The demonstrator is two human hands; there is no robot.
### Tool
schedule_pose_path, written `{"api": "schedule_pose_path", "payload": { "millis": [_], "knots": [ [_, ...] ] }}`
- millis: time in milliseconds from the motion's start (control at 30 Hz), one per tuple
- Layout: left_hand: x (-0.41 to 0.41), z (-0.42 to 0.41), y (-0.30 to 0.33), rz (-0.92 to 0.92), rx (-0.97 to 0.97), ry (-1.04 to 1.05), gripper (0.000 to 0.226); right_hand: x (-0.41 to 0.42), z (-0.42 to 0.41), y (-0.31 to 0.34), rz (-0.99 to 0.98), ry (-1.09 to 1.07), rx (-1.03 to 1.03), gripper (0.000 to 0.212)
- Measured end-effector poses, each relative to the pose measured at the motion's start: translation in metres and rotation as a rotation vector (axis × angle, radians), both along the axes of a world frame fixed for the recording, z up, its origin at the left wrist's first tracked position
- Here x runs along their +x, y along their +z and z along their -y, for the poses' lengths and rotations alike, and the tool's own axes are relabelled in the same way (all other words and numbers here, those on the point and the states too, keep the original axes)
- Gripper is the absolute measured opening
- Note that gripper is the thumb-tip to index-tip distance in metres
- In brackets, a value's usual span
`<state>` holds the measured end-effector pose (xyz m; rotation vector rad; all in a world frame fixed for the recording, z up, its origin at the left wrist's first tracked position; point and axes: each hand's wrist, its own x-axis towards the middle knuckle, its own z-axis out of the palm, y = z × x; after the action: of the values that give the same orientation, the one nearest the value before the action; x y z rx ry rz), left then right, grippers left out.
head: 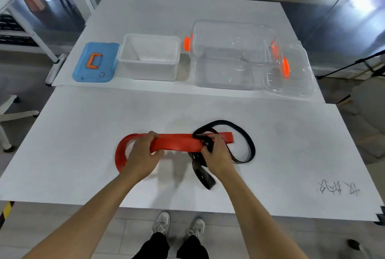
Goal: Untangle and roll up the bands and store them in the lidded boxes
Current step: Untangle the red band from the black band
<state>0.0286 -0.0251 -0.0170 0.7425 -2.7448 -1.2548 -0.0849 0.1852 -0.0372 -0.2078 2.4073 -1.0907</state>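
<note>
Untangling is under way on the near white table: the left hand clamps the red band while the right hand pinches the black band looped across it, which I judge must next be slipped free.

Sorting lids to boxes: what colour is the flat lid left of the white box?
Blue lid, orange handle; head view.

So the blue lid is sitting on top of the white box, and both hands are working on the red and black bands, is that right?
Not quite. In the head view the blue lid lies flat on the table beside the white box, which stands open. The rest holds: the left hand grips the red band and the right hand is at the black band.
</note>
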Motion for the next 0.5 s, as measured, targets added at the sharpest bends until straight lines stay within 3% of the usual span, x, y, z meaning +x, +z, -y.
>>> {"api": "schedule_pose_path", "payload": {
  "millis": [133,233,300,367,500],
  "knots": [
    [-0.002,0.009,0.001,-0.028,-0.102,0.000,0.015,-0.025,-0.019,0.002,-0.083,0.081,0.240,0.038],
    [-0.009,0.019,0.007,-0.122,-0.083,0.255,0.006,-0.044,-0.037,0.002,-0.075,-0.036,0.482,0.041],
    [-0.009,0.036,0.015,-0.131,-0.066,0.364,0.008,-0.053,-0.059,-0.001,-0.015,-0.105,0.492,0.043],
    [-0.007,0.052,0.019,-0.078,-0.074,0.348,0.008,-0.059,-0.077,-0.001,-0.002,-0.119,0.477,0.041],
    [-0.003,0.056,0.014,0.036,-0.066,0.295,0.024,-0.070,-0.090,0.007,-0.165,-0.184,0.539,0.036]
  ]
}}
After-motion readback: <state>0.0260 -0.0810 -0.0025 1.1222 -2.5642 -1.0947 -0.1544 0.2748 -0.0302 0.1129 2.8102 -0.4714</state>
